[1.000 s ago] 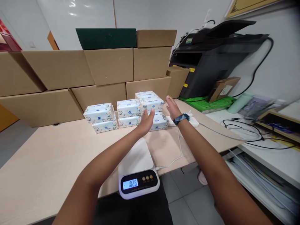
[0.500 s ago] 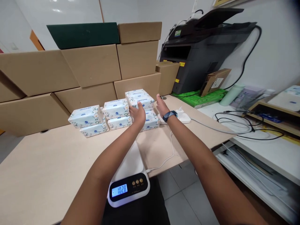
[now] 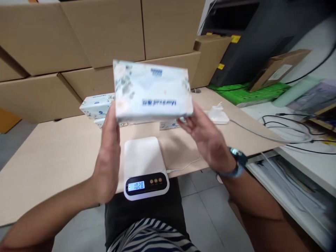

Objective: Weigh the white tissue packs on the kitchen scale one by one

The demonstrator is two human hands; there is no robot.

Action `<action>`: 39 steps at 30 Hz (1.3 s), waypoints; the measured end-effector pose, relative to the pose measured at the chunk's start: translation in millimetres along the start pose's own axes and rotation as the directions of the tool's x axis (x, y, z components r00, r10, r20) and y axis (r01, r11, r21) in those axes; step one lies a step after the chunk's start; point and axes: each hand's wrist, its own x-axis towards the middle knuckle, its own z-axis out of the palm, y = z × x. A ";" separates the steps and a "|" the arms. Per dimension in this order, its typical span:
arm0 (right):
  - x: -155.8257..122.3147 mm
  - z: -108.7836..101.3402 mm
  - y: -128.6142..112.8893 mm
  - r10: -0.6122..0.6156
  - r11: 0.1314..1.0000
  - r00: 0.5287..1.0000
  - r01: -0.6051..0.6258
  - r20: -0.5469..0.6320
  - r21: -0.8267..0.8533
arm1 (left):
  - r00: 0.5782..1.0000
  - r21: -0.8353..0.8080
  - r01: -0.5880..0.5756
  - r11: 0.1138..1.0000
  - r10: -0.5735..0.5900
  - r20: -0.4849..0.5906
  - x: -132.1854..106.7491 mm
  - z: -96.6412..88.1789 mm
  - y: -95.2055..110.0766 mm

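Left hand (image 3: 107, 157) and right hand (image 3: 208, 140) grasp a tissue pack (image 3: 153, 92) between them, in the air above the desk (image 3: 65, 164).
It blocks most of the other packs (image 3: 97, 105) standing toward the back edge, so their number is hard to tell; a scale (image 3: 143, 154) sits at the front edge, a power strip (image 3: 222, 118) near the right edge; cardboard boxes (image 3: 105, 31) are stacked along the back edge, contents hidden, and a green crate (image 3: 252, 95) carries a brown box (image 3: 282, 68).
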 end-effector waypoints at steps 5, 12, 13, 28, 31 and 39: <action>-74.0 59.9 19.7 -0.022 0.951 0.940 -0.086 0.340 0.298 | 0.970 -0.028 0.239 0.970 -0.238 0.058 -91.4 -42.0 -62.2; -61.3 70.4 40.0 0.238 0.940 0.966 -0.255 0.100 0.225 | 0.875 -0.059 0.425 0.903 -0.394 0.280 -84.6 -56.8 -88.9; -47.2 67.7 41.1 0.266 0.940 0.964 -0.266 0.027 0.214 | 0.886 -0.021 0.415 0.910 -0.399 0.235 -69.6 -62.7 -90.0; 80.6 80.6 103.4 0.134 0.885 0.952 0.009 -0.274 0.466 | 0.964 0.105 0.046 0.993 -0.016 -0.266 56.8 -108.0 -192.1; 72.6 76.5 106.9 0.153 0.886 0.950 -0.009 -0.274 0.464 | 0.965 0.059 0.099 0.993 -0.082 -0.251 57.7 -106.1 -192.0; 68.0 81.7 100.0 0.113 0.898 0.969 -0.006 -0.218 0.439 | 0.974 0.068 0.077 0.995 -0.060 -0.219 57.9 -100.4 -188.8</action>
